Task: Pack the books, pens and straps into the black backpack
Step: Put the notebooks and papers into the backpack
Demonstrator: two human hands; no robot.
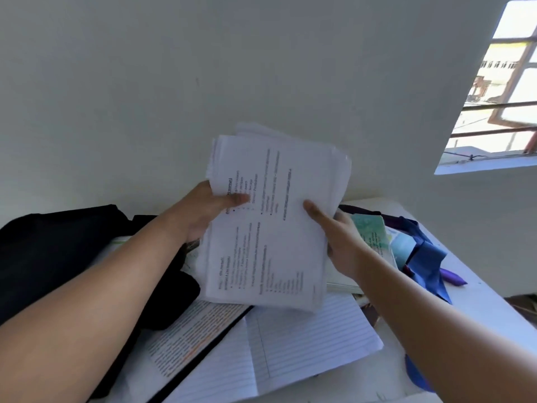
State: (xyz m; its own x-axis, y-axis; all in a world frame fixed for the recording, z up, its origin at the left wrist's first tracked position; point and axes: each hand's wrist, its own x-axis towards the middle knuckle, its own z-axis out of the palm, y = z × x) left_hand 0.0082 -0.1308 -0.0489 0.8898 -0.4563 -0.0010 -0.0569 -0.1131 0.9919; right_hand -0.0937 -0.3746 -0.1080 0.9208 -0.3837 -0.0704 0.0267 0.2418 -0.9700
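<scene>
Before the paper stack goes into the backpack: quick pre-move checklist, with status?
1. Left hand has a grip on the paper stack: ok, thumb on top.
2. Right hand has a grip on the stack's other edge: ok.
3. Stack squared: not ok, sheets fan at the far end.
4. Black backpack within reach, on the left: ok.
5. Backpack opening clear: cannot tell.
6. Blue strap and purple pen unpacked on the table: ok.

Both hands hold a stack of printed papers (270, 222) above the desk (476, 303): left hand (200, 216) grips its left edge, right hand (343, 245) its right edge, thumbs on top. Below lie an open lined notebook (290, 344), the black backpack (58, 257), blue straps (427, 257) and a purple pen (453, 277).
</scene>
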